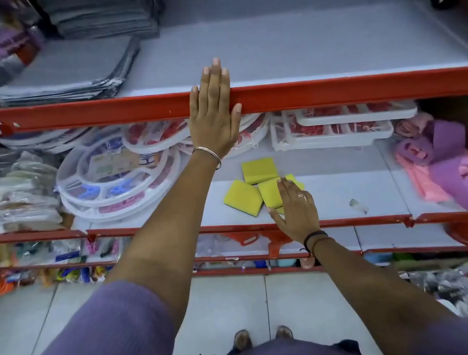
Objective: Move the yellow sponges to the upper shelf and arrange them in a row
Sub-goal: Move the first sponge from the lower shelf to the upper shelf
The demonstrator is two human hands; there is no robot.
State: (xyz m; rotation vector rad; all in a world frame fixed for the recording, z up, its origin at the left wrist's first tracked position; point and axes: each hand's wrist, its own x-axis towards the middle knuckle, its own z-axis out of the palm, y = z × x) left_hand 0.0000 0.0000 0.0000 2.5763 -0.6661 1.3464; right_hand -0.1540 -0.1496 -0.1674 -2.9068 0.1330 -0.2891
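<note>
Sponges: four flat yellow foam sponges (260, 187), frame ctr, lower shelf.
L hand (215, 112): flat, fingers spread, on red metal shelf rail (333, 90).
R hand (296, 208): fingers apart, resting on sponges.

Purple ribbed short sleeves (122, 330) on both arms. Thin metal bangle (208, 153) on the left wrist, dark braided bands (315, 239) on the right, plus a ring (300, 195) on that hand. Brown sandals (262, 337) down below.

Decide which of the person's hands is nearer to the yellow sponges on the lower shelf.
Right. The right hand rests on the yellow sponges; the left hand lies flat on the upper shelf's red rail, above them.
</note>
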